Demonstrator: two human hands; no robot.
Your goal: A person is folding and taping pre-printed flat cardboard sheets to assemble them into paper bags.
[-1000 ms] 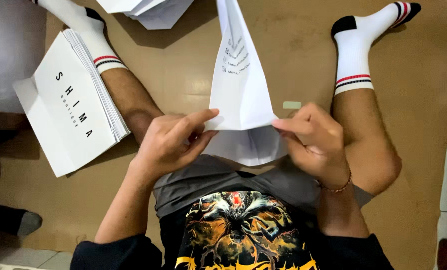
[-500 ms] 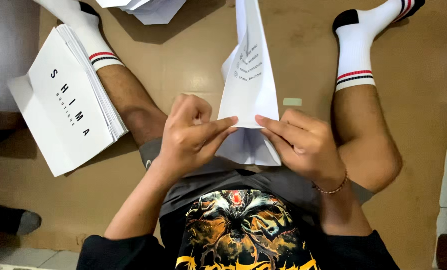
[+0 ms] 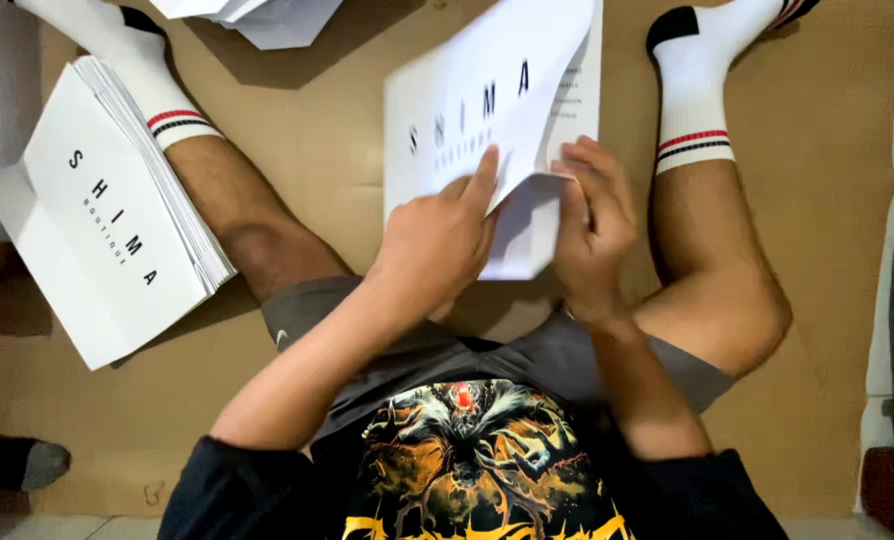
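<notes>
A brown cardboard sheet [image 3: 297, 150] covers the floor, and a person sits on it with legs spread, in grey shorts and a black shirt with a printed graphic. White crew socks with red and dark stripes cover both feet; the left foot's sock [image 3: 142, 75] lies at the upper left, the right foot's sock [image 3: 692, 95] at the upper right.

Beside the left leg rests a thick stack of flat white paper bags [image 3: 107, 225], the top one bearing dark lettering, its far edge touching the left sock. More white paper [image 3: 252, 15] lies at the top edge, only partly in view.

Between the legs, held up off the cardboard, is a single white paper bag [image 3: 487, 110] with dark lettering, its printed face turned up and its lower part folded under. The left hand [image 3: 437, 240] is closed on the bag's lower edge, forefinger stretched out along the fold. The right hand [image 3: 592, 235] pinches the bag's lower right part, fingers on top and thumb beneath. The two hands are close together, not touching.

At the lower left corner a dark-socked foot [image 3: 12, 462] of someone else shows.
</notes>
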